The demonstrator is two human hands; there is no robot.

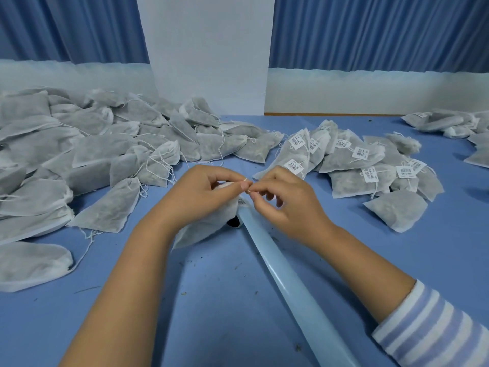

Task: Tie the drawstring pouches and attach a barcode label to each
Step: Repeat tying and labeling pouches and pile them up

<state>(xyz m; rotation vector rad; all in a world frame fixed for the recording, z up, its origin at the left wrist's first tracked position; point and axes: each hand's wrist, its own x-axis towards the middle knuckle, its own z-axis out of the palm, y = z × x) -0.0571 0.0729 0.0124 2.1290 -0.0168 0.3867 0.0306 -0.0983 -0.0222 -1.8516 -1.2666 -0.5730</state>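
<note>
1. At the centre of the blue table (211,300), the left hand (209,189) has its fingers curled over the neck of a white drawstring pouch (203,229). Its thumb and forefinger pinch the drawstring (246,180).
2. The right hand (285,197) pinches the same drawstring between thumb and forefinger, with its other fingers loosely curled. The two pinches nearly touch.
3. To tie well, I would keep the neck bunched tight under the left hand and pull both ends evenly, so the knot seats against the fabric.
4. A small barcode label (241,200) shows just below the fingertips. Whether it is threaded on the string cannot be told.
5. A pale blue tube (280,276) runs from under the pouch toward 5 o'clock.
6. At 9 to 11 o'clock lies a heap of unlabelled pouches (92,144) with loose strings.
7. At 1 to 2 o'clock lie the labelled pouches (357,160), each with a tag.
8. All the pouches look filled. A dark, loose filling shows dimly through the thin fabric, but what it is cannot be told.
</note>
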